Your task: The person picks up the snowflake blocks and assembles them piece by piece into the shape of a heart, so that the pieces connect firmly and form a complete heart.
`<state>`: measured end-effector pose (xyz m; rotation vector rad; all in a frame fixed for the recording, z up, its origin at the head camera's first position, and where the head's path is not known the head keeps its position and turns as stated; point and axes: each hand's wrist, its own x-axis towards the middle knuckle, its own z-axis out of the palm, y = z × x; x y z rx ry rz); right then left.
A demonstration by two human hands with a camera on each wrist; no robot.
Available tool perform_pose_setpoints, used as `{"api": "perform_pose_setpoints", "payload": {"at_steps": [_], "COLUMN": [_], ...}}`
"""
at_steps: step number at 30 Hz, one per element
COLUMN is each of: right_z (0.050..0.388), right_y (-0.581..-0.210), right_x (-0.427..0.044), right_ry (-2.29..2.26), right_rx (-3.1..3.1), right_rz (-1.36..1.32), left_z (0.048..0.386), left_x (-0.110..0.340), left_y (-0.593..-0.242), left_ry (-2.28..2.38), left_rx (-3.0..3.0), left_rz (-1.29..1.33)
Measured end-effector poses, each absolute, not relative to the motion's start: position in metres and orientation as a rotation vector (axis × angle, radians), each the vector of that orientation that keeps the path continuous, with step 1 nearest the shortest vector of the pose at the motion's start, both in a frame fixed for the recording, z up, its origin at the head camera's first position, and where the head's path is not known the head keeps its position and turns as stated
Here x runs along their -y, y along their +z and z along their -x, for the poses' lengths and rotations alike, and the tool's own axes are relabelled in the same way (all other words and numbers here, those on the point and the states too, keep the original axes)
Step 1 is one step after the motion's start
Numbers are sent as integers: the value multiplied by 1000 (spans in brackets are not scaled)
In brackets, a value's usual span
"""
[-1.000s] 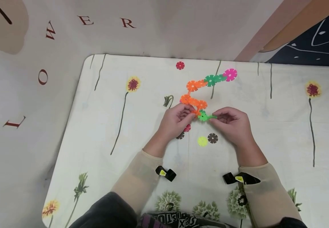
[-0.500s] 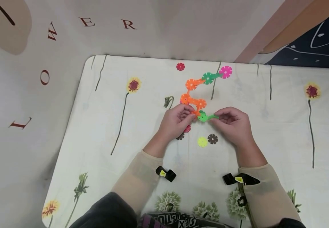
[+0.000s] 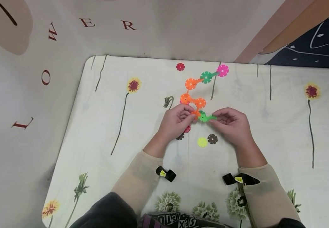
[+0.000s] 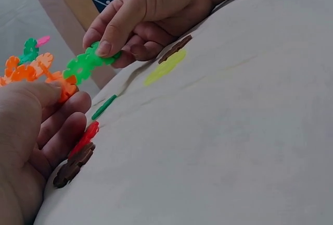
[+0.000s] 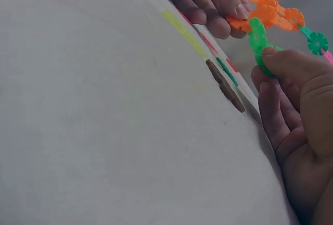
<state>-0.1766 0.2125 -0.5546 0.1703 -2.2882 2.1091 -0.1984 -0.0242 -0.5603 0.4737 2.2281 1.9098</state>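
A chain of slotted plastic snowflake discs stretches between and beyond my hands. Its far end is a pink disc point(image 3: 222, 70), joined to a dark green disc point(image 3: 206, 77) and then several orange discs point(image 3: 190, 84). My left hand point(image 3: 174, 122) pinches the last orange disc point(image 4: 66, 87) between thumb and fingers. Joined to that is a bright green disc point(image 5: 257, 35). At the near end, my right hand point(image 3: 233, 125) pinches another bright green disc point(image 4: 92, 53), partly covered by the thumb. The chain appears raised above the table in both wrist views.
Loose discs lie on the flower-patterned cloth point(image 3: 141, 126): a yellow disc point(image 3: 202, 142) beside a brown disc point(image 3: 212, 139), and a red disc point(image 3: 187, 129) touching another brown disc point(image 3: 180, 136) by my left wrist. A dark green disc point(image 4: 104, 107) lies beneath the chain. Farther back is a red disc point(image 3: 180, 66).
The chain's far pink end has swung left and slightly toward the back. The right hand has shifted slightly, tilting the bright green end; the left hand keeps its place and grip.
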Motion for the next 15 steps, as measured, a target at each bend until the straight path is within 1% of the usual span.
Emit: {"api": "perform_pose_setpoints", "payload": {"at_steps": [15], "right_z": [175], "right_y": [-553], "right_x": [-212], "right_ry": [2067], "right_rx": [2375], "right_rz": [-116], "left_z": [196], "left_x": [24], "left_y": [-557], "left_ry": [1857], "left_rx": [-2220], "left_rz": [-482]}}
